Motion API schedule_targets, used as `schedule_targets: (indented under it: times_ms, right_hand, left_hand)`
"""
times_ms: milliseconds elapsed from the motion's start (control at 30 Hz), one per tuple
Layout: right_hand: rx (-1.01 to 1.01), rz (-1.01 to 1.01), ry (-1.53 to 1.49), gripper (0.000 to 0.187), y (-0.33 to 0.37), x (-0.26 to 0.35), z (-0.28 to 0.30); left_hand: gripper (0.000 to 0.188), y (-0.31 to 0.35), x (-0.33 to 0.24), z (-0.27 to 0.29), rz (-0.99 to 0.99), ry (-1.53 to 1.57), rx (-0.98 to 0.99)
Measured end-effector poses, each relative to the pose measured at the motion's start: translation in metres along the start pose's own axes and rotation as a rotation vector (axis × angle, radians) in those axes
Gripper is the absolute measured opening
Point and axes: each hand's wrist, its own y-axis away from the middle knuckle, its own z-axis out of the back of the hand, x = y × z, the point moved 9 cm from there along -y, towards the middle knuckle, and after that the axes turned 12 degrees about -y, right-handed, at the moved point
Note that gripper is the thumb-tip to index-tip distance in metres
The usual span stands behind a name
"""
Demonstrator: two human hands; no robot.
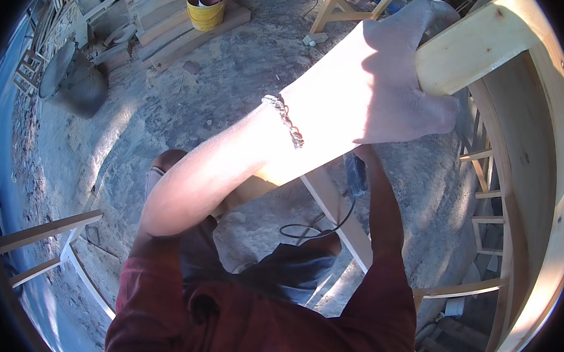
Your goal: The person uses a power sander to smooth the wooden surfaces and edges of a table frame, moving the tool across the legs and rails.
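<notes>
Nearest is the left hand [398, 73], its fingers wrapped around a wooden bar [477, 49] whose long axis slants from upper right toward lower left. The right hand [366, 156], farther down, is partly hidden beside a dark corded tool [357, 177]; whether its fingers grip anything, I cannot tell.

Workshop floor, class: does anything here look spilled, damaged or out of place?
Nothing looks clearly broken or spilled. However, a black cord loops loosely below the right hand, crossing in front of a slanting pale board. That looks untidy; whether it touches the floor, I cannot tell.
</notes>
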Motion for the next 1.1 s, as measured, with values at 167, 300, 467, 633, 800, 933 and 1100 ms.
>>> schedule_targets:
  times_ms: [167, 300, 467, 633, 800, 933, 1100]
  right_hand:
    - [0.015, -0.030, 0.080, 0.109, 0.018, 0.002, 0.000]
    - [0.037, -0.055, 0.071, 0.112, 0.036, 0.025, -0.030]
    - [0.032, -0.184, 0.060, 0.113, 0.068, 0.053, -0.048]
    - [0.058, -0.162, 0.128, 0.111, 0.106, 0.109, -0.064]
    - [0.064, -0.081, 0.057, 0.110, 0.124, 0.123, -0.096]
    - [0.136, -0.193, 0.018, 0.110, 0.180, 0.185, -0.114]
    - [0.176, -0.116, 0.117, 0.110, 0.219, 0.225, -0.143]
  left_hand:
    - [0.083, 0.001, 0.009, -0.006, 0.045, -0.007, -0.024]
    - [0.084, 0.004, -0.013, 0.009, 0.146, -0.017, 0.011]
    - [0.085, -0.002, 0.007, 0.001, 0.128, -0.109, -0.060]
    - [0.083, -0.004, 0.014, -0.011, 0.048, -0.168, -0.136]
    - [0.077, -0.005, 0.012, -0.013, -0.179, 0.126, -0.059]
    - [0.071, -0.001, 0.019, -0.015, -0.296, -0.128, -0.280]
    - [0.069, -0.010, 0.029, -0.022, -0.058, 0.244, -0.107]
